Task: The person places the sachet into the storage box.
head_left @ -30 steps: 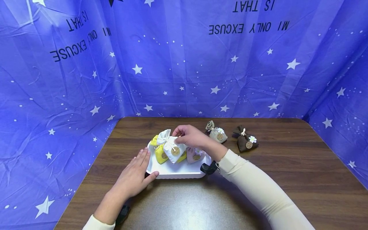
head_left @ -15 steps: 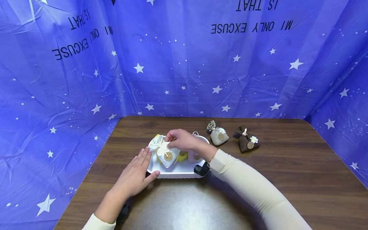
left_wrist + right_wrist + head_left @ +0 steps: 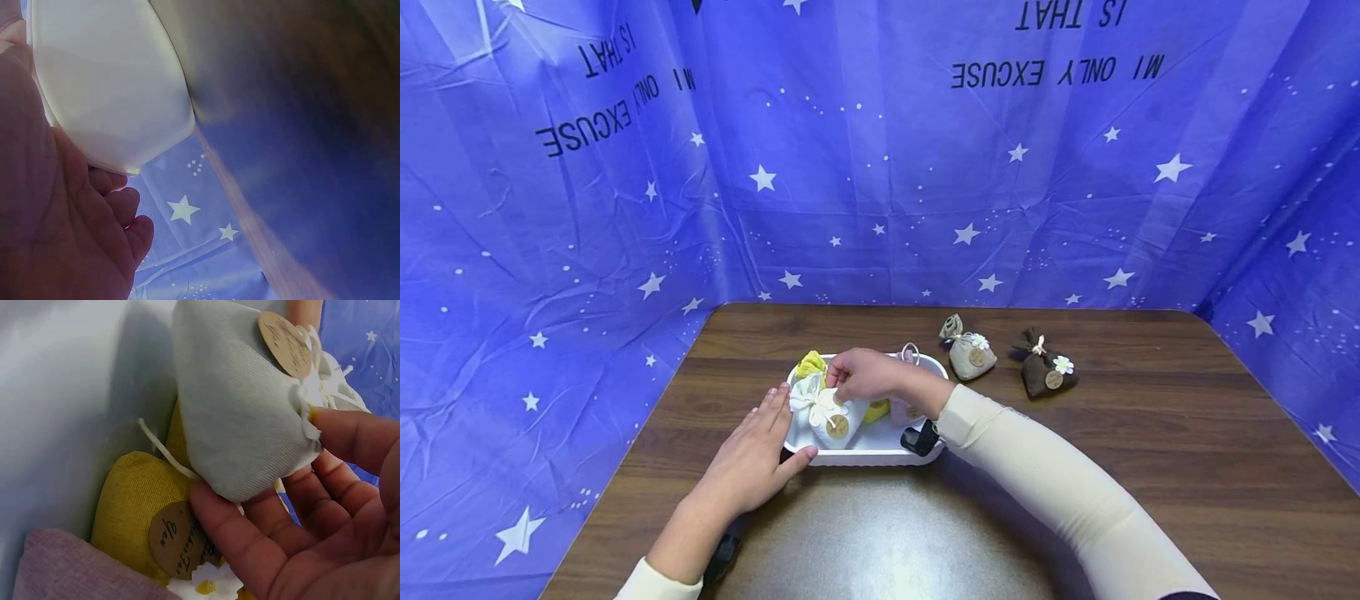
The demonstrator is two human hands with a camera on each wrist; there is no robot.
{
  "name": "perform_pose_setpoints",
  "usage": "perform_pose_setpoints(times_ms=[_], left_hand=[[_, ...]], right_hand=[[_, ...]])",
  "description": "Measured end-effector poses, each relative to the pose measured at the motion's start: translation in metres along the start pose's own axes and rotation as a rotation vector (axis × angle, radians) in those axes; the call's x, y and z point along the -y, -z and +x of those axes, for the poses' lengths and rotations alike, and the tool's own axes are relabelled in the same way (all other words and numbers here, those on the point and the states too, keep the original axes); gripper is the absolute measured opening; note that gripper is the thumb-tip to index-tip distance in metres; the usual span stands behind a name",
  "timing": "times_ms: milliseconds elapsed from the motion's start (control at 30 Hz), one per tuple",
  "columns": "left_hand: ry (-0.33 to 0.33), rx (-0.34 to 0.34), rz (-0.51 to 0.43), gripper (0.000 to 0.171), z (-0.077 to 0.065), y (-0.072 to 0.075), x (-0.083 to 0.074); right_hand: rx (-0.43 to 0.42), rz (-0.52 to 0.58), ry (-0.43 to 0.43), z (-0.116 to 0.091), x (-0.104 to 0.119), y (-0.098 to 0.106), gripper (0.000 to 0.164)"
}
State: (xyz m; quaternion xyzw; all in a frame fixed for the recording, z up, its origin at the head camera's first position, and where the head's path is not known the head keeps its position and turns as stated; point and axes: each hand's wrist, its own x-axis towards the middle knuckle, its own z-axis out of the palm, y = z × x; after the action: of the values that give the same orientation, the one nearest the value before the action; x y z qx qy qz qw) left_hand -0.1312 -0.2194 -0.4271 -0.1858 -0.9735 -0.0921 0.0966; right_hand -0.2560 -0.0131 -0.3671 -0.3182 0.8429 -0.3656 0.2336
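My right hand (image 3: 868,375) pinches a small white cloth sachet (image 3: 231,406) between thumb and fingers, near its tied neck. The sachet has a bow and a round kraft tag (image 3: 284,344), and it is inside the left part of a white tray (image 3: 868,457). Fingers straight, my left hand (image 3: 748,458) rests against the tray's left end, thumb at the front corner. Behind the white sachet shows the gathered top of a yellow sachet (image 3: 811,363). Another yellow sachet (image 3: 128,494) and a lilac sachet (image 3: 81,572) lie beside it, partly hidden by my right hand in the head view.
On the wooden table (image 3: 1150,450), right of the tray, lie a beige sachet (image 3: 972,360) and a dark brown sachet (image 3: 1039,375), both with flowers and tags. A blue star-printed curtain (image 3: 880,167) hangs behind the table and on both sides.
My right hand has carried the white sachet left and lower toward the tray's front left, uncovering the yellow top behind it. My left hand stays at the tray's end.
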Motion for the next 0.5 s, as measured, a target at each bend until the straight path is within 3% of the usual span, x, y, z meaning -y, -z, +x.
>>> perform_pose_setpoints(times_ms=[200,333,500], left_hand=[[0.003,0.009,0.006,0.084,0.0011,-0.001,-0.0008],[0.007,0.011,-0.002,0.084,0.0022,-0.0006,-0.0014],[0.015,0.018,-0.005,0.084,0.0014,-0.0002,-0.0012]], right_hand=[[0.057,-0.008,-0.057,-0.0008,0.0043,-0.0032,0.016],[0.049,0.022,-0.096,-0.0007,0.0016,-0.0025,0.016],[0.043,0.073,-0.086,-0.0058,-0.0038,0.0027,0.012]])
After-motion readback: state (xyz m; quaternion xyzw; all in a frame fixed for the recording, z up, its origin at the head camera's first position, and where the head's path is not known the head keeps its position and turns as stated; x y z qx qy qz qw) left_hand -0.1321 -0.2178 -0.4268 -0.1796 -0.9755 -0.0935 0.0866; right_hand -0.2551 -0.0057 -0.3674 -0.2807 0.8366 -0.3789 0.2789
